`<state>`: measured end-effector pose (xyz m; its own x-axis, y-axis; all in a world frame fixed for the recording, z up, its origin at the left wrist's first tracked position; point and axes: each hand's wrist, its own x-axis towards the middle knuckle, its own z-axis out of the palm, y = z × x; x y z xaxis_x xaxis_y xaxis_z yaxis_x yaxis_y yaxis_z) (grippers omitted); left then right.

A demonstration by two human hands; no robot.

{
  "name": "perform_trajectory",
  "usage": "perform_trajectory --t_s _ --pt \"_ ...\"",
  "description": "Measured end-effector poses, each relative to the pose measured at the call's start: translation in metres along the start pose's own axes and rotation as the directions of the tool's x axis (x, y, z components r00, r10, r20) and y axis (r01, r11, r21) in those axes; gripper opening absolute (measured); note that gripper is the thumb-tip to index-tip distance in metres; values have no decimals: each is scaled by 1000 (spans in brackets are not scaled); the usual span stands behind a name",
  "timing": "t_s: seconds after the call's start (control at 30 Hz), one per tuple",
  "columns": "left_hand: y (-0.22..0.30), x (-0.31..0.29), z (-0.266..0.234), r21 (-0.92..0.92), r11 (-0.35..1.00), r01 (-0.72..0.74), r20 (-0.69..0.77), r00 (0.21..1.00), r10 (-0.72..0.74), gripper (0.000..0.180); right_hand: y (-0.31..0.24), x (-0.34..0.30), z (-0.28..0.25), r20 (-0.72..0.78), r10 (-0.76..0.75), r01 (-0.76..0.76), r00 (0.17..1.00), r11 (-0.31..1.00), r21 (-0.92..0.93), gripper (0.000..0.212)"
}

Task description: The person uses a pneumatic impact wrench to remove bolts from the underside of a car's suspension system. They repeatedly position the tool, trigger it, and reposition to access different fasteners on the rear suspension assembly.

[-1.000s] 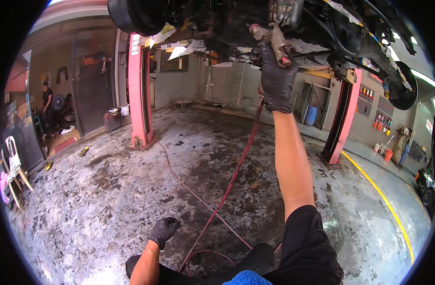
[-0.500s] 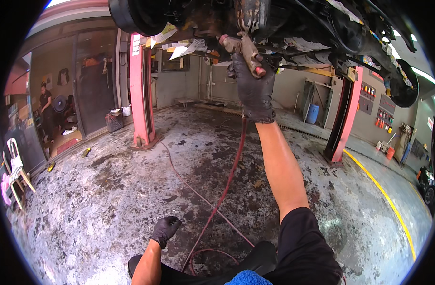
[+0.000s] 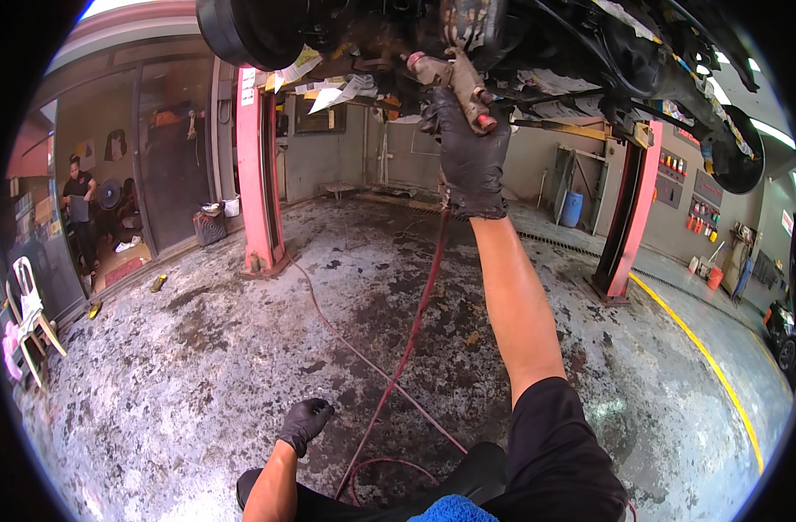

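Observation:
My right hand [image 3: 474, 165], in a black glove, is raised high and wrapped round the handle of a worn metal spray gun [image 3: 454, 80]. Above the gun sits a stained metal cup [image 3: 473, 24]. A red hose [image 3: 422, 304] hangs from the bottom of the grip down to the floor. The gun is just below the dark underside of a raised vehicle [image 3: 563, 43]. Low in front of me hangs my left hand [image 3: 307, 424], also black-gloved, with its fingers curled together and nothing visible in them.
Pink lift posts [image 3: 257, 174] stand left and right [image 3: 633, 217]. Newspaper [image 3: 333, 94] covers parts of the underbody. The hose loops across the stained floor [image 3: 198, 374]. A plastic chair [image 3: 33, 317] stands far left, and a person [image 3: 79, 204] is in a doorway. A blue drum [image 3: 572, 209] stands behind.
The spray gun and my right hand have shifted slightly to the right, and the gun has tilted a little. My left hand stays about where it was. The person in the doorway stands more upright.

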<state>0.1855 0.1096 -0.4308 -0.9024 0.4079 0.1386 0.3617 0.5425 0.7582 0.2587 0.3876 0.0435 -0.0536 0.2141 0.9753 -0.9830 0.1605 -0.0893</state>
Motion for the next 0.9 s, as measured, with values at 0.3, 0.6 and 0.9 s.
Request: perform_trajectory --t_s 0.3,0.6,0.9 --pt "0 2 1 6 1000 -27 7 1000 27 35 -5 26 -9 -65 -153 148 986 986 -80 26" --pt "-8 7 4 16 999 43 61 997 -44 42 -1 5 4 -35 11 -10 999 999 38 13" --pt "-9 12 6 78 996 45 53 997 -49 42 -19 -10 -20 -28 -46 42 999 991 -130 14"
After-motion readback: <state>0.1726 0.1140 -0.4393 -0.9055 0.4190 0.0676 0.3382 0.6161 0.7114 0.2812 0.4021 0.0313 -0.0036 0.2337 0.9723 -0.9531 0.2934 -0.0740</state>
